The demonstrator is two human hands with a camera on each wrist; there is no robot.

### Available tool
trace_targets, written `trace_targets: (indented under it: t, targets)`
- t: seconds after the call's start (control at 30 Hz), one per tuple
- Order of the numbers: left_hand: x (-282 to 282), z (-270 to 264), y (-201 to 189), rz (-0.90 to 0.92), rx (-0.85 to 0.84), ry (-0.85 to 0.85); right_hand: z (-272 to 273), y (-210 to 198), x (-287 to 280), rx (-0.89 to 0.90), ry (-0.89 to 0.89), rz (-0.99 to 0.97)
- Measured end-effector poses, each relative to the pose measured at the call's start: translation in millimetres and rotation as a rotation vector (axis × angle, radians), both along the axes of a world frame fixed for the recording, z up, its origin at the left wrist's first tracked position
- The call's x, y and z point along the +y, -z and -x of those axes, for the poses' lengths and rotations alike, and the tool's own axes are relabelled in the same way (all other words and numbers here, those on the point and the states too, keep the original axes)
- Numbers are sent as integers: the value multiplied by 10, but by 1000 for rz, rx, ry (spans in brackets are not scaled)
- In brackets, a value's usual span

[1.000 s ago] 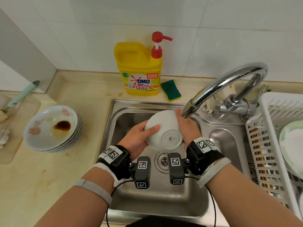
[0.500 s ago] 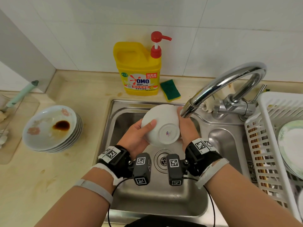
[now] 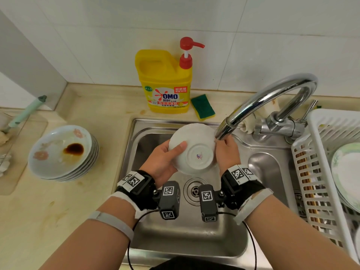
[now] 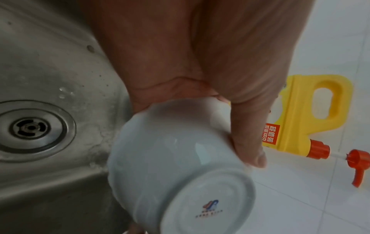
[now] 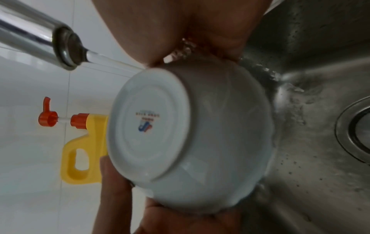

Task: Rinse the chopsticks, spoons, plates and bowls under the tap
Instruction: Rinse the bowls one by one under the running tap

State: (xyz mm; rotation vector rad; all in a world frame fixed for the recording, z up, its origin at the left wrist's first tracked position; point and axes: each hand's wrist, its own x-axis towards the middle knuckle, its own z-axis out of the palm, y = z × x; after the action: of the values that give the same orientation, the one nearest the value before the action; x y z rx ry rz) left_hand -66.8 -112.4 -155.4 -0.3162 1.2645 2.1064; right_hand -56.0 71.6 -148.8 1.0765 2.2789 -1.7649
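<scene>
A white bowl [image 3: 194, 149] [image 4: 176, 171] [image 5: 190, 131] is held over the steel sink [image 3: 148, 133], its foot ring facing me and its mouth turned away. My left hand [image 3: 165, 158] grips its left side, thumb across the outer wall [image 4: 248, 139]. My right hand [image 3: 227, 151] holds the right rim just under the tap spout [image 3: 224, 131]. Water runs from the spout [image 5: 66, 47] onto the right hand and the bowl's edge, then down into the basin. A stack of dirty flowered plates [image 3: 62, 151] with a brown sauce stain waits on the left counter.
A yellow detergent bottle [image 3: 165, 82] and a green sponge [image 3: 203, 107] stand behind the sink. A white drying rack [image 3: 321, 162] on the right holds a plate [image 3: 346, 172] and chopsticks. The drain [image 3: 193, 190] lies below the bowl.
Both hands have lifted the bowl slightly up and back toward the spout and tilted it, so its foot ring faces me more squarely.
</scene>
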Motion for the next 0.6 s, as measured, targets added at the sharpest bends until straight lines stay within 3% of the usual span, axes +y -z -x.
trace_targets:
  t: [0.13,0.23,0.4,0.5,0.6]
  targets:
    - [5,-15,30,8,0,5,56,386,56,-97,-33,135]
    - [-30,5,11,98,13,36,-9,93,-22,-67,18,93]
    - [-44,20,6,110,-15,34,-46,13,32,95,12,-43]
    - [-16,30,-19,26,-22,26,-28,99,19,93,1,52]
    - [12,33,-23,-30,-21,22,-12,155,-42,-24,5,270]
